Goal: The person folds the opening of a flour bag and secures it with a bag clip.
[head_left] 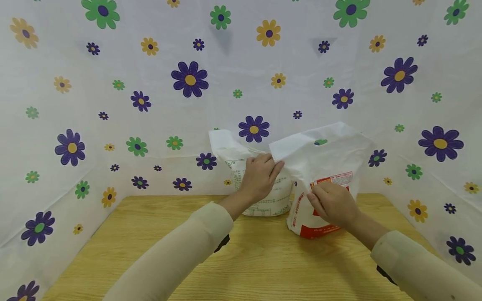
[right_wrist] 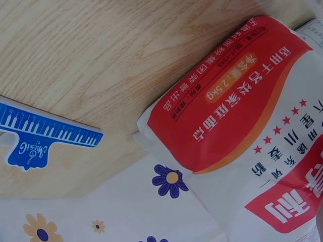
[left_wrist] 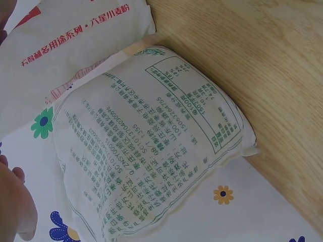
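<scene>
Cream sleeves (head_left: 165, 259) fill the foreground, one from each side, both stretched over the surface — and behind them it's flowers all round, a white sheet (head_left: 233, 58) in purple, yellow and green blooms forming the back and sides. Down below, a wood-grain table (head_left: 128, 225) runs up to that sheet at its far edge. Biggest item on it: the red-and-white bag (head_left: 320, 165), bottom down towards the far right corner, its pale upper part rising in folds well above the far edge. Just beside it, to the left and a touch further back, sits the green-printed bag (head_left: 276, 196), right of the middle of the far edge, partly covered by its neighbour. Now the hands! Left hand (head_left: 260, 177), fingers curled, pinches the red-and-white bag's upper left corner in front of the green print. Right hand (head_left: 335, 205) is lower, on the red label side, fingers tightly bent — what they pinch, if anything, I can't tell. Smallest of all, over in the right wrist view, a blue piano-key strip (right_wrist: 50, 128) lies near the table's edge.
</scene>
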